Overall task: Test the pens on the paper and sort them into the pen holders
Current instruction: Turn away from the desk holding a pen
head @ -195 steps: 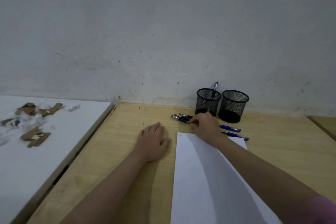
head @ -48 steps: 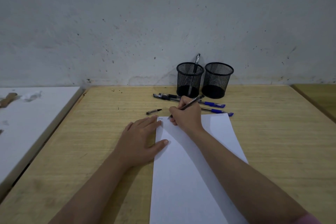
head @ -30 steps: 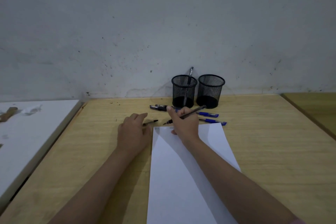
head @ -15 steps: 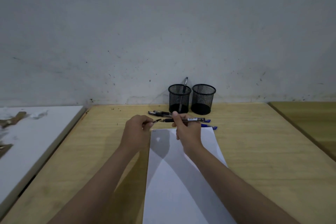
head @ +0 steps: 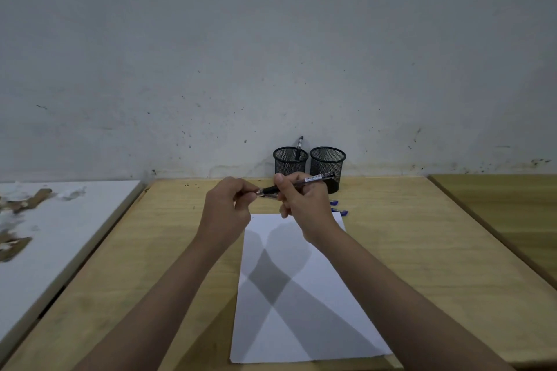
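mid-frame, above the paper, the right hand grips a pen — the left hand pinches its tip end; two holders stand just behind.

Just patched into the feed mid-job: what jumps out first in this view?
Two hands meet above the far end of the white paper: the right hand holds a dark pen level, and the left hand pinches at its tip end. Behind them, against the wall, stand two black mesh holders; the left holder has one pen sticking up, and the right holder shows none. Blue pen ends peek out by the right hand.
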The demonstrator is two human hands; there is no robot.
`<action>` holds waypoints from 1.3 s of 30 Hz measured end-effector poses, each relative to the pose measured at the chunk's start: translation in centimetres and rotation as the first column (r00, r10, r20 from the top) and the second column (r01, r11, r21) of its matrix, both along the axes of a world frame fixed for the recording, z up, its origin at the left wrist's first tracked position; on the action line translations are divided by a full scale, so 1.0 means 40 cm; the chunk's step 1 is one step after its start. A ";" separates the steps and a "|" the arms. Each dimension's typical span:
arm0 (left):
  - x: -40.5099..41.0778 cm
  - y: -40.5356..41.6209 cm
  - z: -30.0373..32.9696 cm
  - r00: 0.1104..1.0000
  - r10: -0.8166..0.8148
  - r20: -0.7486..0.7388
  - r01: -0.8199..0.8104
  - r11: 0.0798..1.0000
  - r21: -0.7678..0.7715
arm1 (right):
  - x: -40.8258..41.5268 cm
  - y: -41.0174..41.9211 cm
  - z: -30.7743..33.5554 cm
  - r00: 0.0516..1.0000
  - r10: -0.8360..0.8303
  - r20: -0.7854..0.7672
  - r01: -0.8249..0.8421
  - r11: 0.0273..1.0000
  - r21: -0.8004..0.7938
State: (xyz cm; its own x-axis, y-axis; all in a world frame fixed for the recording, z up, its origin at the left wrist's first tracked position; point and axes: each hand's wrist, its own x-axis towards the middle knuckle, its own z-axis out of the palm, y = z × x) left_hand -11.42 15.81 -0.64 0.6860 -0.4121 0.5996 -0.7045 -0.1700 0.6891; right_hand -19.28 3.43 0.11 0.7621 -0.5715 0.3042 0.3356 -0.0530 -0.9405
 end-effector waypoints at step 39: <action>-0.537 -0.470 -0.124 0.671 -0.741 0.024 0.651 0.605 0.458 | -0.870 -0.234 -0.122 0.345 -0.902 -0.260 0.289 0.365 -0.885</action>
